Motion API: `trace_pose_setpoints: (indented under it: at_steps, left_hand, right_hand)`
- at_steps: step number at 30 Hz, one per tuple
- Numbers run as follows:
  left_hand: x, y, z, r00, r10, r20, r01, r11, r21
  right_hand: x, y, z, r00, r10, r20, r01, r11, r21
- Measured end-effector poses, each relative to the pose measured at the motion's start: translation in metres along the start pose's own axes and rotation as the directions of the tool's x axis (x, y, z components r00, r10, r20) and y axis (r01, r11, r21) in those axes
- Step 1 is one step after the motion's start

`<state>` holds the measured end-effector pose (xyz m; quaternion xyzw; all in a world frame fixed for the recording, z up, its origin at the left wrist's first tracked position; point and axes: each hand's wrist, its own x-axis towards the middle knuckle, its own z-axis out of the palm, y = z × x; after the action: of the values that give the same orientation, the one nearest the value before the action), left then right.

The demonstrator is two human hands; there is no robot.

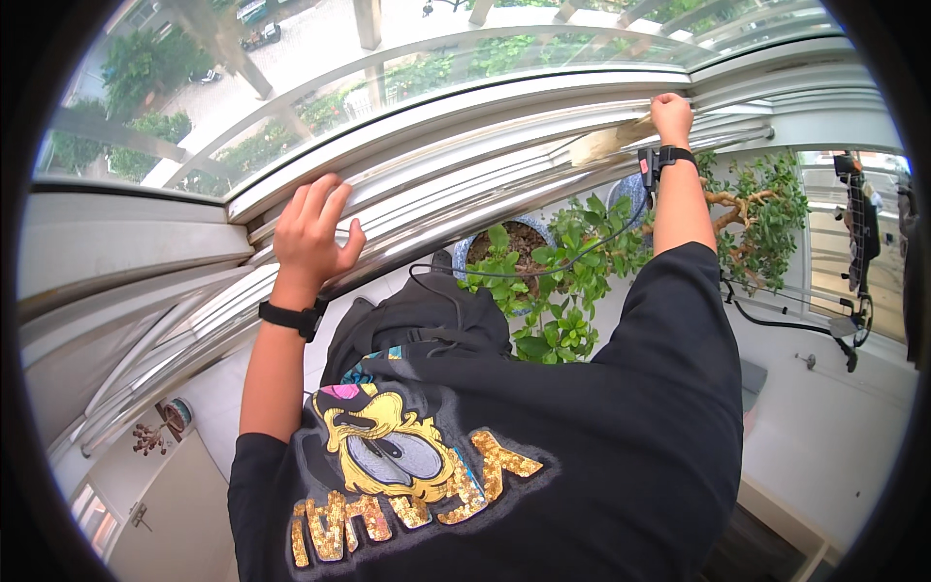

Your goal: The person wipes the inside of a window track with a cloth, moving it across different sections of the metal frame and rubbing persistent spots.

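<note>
My right hand [672, 116] is closed around the end of a brush [600, 145] with a pale wooden-looking handle and light bristles, which lies over the white window sill tracks at the right. My left hand [311, 233], its fingers apart and nothing in it, rests at the edge of the window frame [451, 120] at the left. Both wrists wear black straps, and a black cable hangs from the right one. A shiny metal rail [436, 240] runs along the inner side of the tracks, below both hands.
Beneath the rail stands a leafy plant in a blue-and-white pot [513, 251], with a thick-stemmed bushy plant [756, 211] to its right. Window glass [436, 65] curves across the top. A small potted plant [177, 415] is at lower left.
</note>
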<state>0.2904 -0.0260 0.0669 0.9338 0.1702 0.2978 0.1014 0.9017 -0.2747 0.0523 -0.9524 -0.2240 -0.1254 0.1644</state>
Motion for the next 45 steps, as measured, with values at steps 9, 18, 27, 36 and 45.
trace_pose_setpoints:
  at_steps: [9,18,27,36,45]
  left_hand:
    - [0.001,0.000,0.000,1.000,-0.008,-0.003,0.008,0.999,0.051]
    - [0.005,0.004,0.001,1.000,-0.025,-0.005,0.025,0.999,0.033]
    - [0.004,-0.001,0.004,1.000,-0.005,0.001,0.005,0.999,0.039]
    - [-0.002,-0.003,0.006,1.000,-0.013,0.005,0.013,0.998,0.061]
    - [0.001,-0.006,0.007,1.000,0.008,-0.013,-0.007,0.997,0.072]
  right_hand:
    - [0.064,0.071,0.008,0.998,0.059,0.009,-0.058,0.997,-0.046]
    - [0.063,0.077,0.003,0.998,0.051,0.039,-0.052,0.998,0.023]
    - [0.057,0.076,-0.012,0.988,-0.064,0.141,0.049,0.993,0.105]
    - [0.056,0.062,-0.022,0.967,-0.113,0.227,0.107,0.994,0.039]
    - [0.068,0.077,-0.012,0.954,-0.134,0.269,0.075,0.973,0.218]
